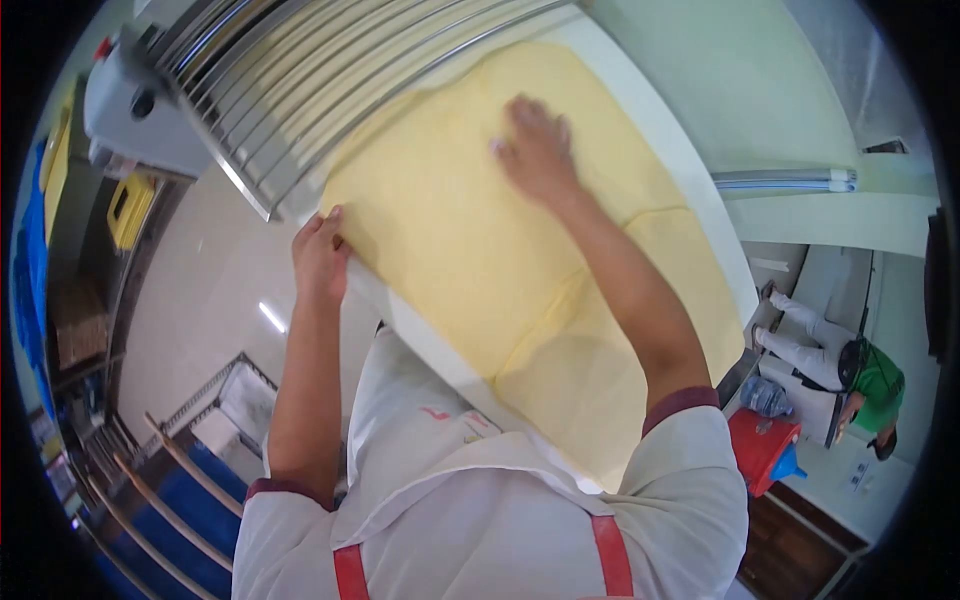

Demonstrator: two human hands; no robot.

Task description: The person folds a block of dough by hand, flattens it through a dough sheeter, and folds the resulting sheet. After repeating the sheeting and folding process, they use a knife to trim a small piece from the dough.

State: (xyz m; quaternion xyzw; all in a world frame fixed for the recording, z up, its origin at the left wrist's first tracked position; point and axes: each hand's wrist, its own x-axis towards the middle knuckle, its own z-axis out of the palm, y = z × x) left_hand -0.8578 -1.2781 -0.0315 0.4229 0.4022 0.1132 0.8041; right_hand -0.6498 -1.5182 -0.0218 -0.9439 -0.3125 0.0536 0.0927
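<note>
A wide pale-yellow dough sheet (450, 190) lies over a white conveyor belt (690, 170), with a second layer of dough (590, 370) showing at its near right end. My left hand (322, 255) is at the sheet's left edge, fingers closed on the dough corner. On top of the sheet, toward its far side, my right hand (537, 150) lies with fingers apart, slightly smeared by motion. Its palm side faces the dough and hides whatever is beneath.
A metal bar guard (330, 90) covers the belt's far left part, beside a grey machine housing (150, 105). At right stand a red container (760, 450), a water bottle (766, 397) and a person in a green shirt (880, 385). Wooden rods (190, 465) are at lower left.
</note>
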